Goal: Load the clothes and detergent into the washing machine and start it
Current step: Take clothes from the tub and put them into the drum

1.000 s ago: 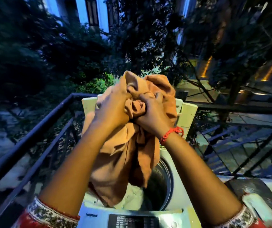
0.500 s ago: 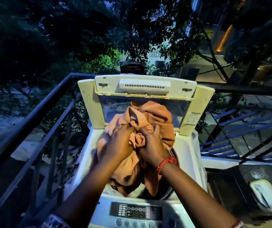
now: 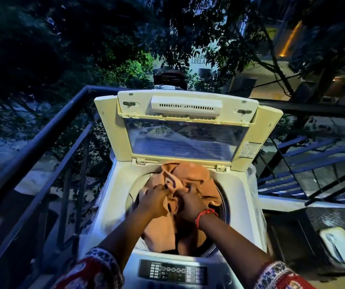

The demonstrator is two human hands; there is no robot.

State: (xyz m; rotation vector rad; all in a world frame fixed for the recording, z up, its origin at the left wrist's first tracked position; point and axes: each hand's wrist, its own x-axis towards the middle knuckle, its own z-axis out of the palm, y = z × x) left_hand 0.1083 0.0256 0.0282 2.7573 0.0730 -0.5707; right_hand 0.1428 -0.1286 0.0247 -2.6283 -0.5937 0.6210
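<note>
A white top-loading washing machine (image 3: pixel 244 197) stands in front of me with its lid (image 3: pixel 186 126) raised upright at the back. A bundle of orange cloth (image 3: pixel 196 176) fills the round drum opening. My left hand (image 3: pixel 153 198) and my right hand (image 3: pixel 188 202), which has a red thread on its wrist, both grip the cloth at the middle of the opening, close together. The dark control panel (image 3: pixel 172 272) lies at the machine's near edge, below my forearms. No detergent is visible.
A dark metal railing (image 3: pixel 48 140) runs along the left of the machine. At the right stands a dark box (image 3: pixel 305 243) with a white object (image 3: pixel 340 245) on top. Behind it runs more railing (image 3: pixel 317 163). Trees and buildings lie beyond.
Both hands have brought the orange cloth down from chest height into the drum opening. The view has tilted down onto the machine.
</note>
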